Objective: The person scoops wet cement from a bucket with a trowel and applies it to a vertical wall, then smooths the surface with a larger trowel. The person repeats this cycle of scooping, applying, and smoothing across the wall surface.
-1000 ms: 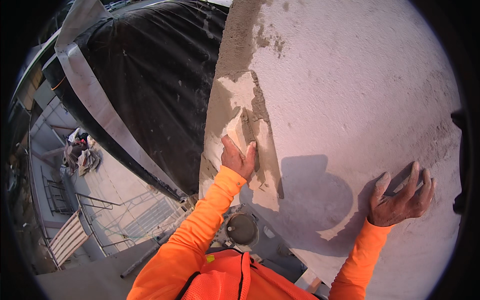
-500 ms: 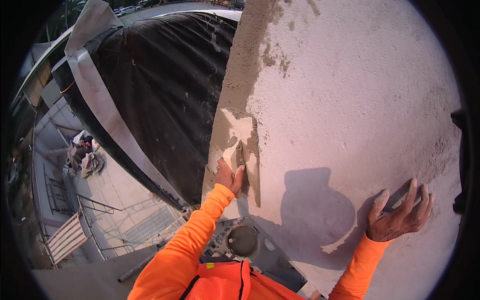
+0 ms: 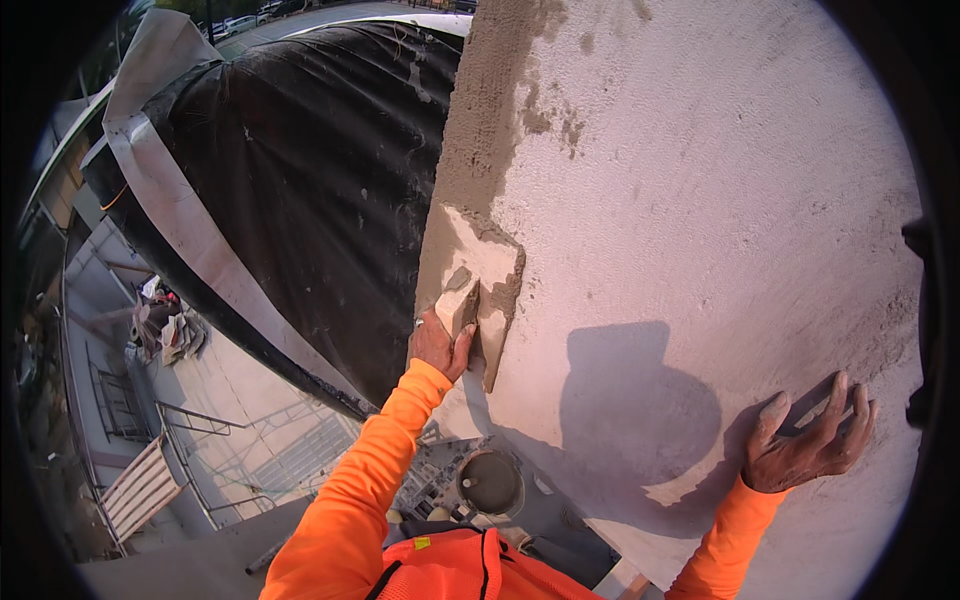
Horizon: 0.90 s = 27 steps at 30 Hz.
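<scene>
My left hand [image 3: 440, 342] is closed round the handle of a mortar-smeared float [image 3: 490, 262]. The float's flat plate lies against the left edge of a pale plastered wall [image 3: 680, 220], over a strip of wet brown mortar [image 3: 480, 130] that runs up that edge. Part of the handle is hidden by my fingers. Further right, my right hand [image 3: 808, 445] rests on the wall with its fingers spread and holds nothing. Between the two hands falls a dark shadow on the wall.
Left of the wall edge hangs a black tarp [image 3: 310, 180] with a pale strip [image 3: 185, 210] along its border. Below stands a round bucket of grey mix [image 3: 492, 485]. Lower left are a slatted platform [image 3: 140, 487], metal railings and a heap of sacks [image 3: 178, 335] on a pale floor.
The float and my left hand have shifted slightly left and down the wall edge, and the float's plate has tilted. My right hand sits a little further right, still spread on the wall.
</scene>
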{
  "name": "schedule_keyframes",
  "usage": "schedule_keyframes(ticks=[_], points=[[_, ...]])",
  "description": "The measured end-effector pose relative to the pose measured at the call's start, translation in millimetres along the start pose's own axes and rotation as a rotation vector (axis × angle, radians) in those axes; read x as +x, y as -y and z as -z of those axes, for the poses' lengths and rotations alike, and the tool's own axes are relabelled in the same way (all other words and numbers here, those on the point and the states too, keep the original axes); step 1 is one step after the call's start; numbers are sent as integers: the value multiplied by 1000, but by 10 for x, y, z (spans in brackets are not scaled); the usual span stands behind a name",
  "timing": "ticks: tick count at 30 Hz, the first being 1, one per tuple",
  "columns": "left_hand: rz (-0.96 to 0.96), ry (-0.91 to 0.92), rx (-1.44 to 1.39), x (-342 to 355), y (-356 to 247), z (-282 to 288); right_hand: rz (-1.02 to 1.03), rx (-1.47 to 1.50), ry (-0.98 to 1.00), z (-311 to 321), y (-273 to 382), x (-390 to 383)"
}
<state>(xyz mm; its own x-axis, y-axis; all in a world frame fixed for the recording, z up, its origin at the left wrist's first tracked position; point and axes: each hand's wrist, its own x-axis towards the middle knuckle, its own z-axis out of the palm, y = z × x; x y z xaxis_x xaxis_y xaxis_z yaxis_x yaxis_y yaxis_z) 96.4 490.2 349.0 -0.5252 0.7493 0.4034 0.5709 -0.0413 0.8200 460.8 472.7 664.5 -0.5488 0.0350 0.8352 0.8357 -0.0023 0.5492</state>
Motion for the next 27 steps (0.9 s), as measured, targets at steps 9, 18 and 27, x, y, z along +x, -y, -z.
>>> schedule_keyframes(ticks=[9, 18, 27], points=[[-472, -277, -52, 1238, -852, 549, 33, 56, -31, -18, 18, 53], [-262, -76, 85, 186, -28, 97, 11, -9, -19, 15, 6, 23], [-575, -349, 10, 1705, -2229, 943, 27, -10, -25, -5, 17, 23]])
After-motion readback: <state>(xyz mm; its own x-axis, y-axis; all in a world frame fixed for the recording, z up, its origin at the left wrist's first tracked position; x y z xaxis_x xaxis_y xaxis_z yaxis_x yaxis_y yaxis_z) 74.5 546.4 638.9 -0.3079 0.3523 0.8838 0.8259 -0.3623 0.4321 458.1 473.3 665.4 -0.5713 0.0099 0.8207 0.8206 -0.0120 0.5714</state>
